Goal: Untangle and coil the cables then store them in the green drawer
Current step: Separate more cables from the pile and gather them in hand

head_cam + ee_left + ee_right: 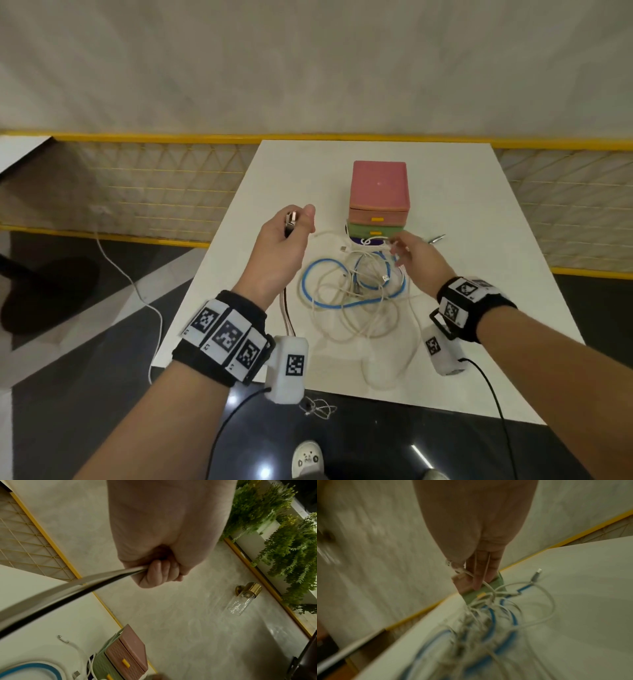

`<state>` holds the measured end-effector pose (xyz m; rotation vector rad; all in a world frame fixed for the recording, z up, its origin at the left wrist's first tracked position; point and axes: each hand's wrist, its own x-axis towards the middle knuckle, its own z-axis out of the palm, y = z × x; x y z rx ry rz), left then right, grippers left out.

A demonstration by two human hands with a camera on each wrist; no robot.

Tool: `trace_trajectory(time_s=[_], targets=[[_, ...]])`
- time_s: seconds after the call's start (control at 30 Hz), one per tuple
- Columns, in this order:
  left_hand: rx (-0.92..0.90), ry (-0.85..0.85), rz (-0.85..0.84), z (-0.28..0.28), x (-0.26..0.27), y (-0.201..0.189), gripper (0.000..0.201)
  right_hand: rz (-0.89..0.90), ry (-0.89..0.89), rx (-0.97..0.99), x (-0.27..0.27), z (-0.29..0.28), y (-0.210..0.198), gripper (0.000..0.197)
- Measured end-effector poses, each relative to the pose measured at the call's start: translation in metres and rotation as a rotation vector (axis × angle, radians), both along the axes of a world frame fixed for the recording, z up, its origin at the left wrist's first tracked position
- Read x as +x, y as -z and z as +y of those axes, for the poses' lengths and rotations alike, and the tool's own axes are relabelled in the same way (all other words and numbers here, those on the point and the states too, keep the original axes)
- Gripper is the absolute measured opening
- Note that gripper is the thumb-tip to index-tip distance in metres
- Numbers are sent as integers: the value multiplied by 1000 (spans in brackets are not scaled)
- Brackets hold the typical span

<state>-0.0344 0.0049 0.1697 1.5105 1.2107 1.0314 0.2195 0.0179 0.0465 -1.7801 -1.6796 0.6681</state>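
The left hand [286, 240] is raised over the bench's [479, 212] left side, its grip clamped in a fist on the plug end of a dark-and-white cable [288, 318] that hangs down toward the near edge. The right hand [416, 255] hovers over the tangle [356, 291], fingers loosely spread; a thin white cable [485, 584] lies across its fingers [480, 573], though the blur leaves it unclear whether they pinch it.

The tangle, a blue cable [310, 274] looped among several white ones, lies mid-bench just in front of the green drawer [373, 234], which sits closed under a pink drawer [378, 214].

These cables look light, limp and springy, so loops will likely snag and drag the whole heap if pulled hard. Best hold is probably at a stiff plug end, feeding the cord out loop by loop while the other hand pins the pile.
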Motion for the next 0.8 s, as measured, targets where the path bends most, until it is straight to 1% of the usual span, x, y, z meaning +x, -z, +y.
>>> trace_trajectory(time_s=[0.07, 0.1, 0.17, 0.27, 0.33, 0.4, 0.43, 0.5, 0.53, 0.57, 0.67, 0.73, 0.8], targets=[[15, 28, -20, 3, 7, -1, 31, 208, 11, 61, -10, -5, -32, 23], [21, 42, -28, 5, 12, -2, 29, 278, 8, 87, -15, -8, -49, 22], [30, 73, -48, 8, 24, -2, 26, 350, -26, 146, -23, -13, -77, 22], [38, 122, -63, 10, 45, -4, 29, 458, -99, 233, -32, -19, -108, 18], [54, 177, -71, 8, 61, -8, 28, 577, -133, 246, -36, -23, -119, 17], [90, 218, -83, 6, 74, -9, 17, 641, -168, 253, -38, -27, -125, 22], [102, 216, -106, 5, 78, -10, 14, 655, -183, 257, -38, -28, -125, 26], [138, 181, -121, 8, 84, -9, 16, 684, -197, 241, -35, -31, -123, 33], [150, 166, -116, 10, 86, -8, 18, 670, -199, 218, -33, -32, -120, 33], [149, 151, -118, 11, 87, -9, 20, 619, -201, 186, -32, -32, -116, 30], [135, 64, -123, 22, 91, -13, 30, 390, -233, 28, -29, -31, -95, 16], [121, 30, -203, 31, 90, -20, 38, 287, -230, -42, -24, -29, -76, 18], [126, 19, -256, 38, 86, -28, 41, 224, -221, -47, -18, -27, -61, 18]])
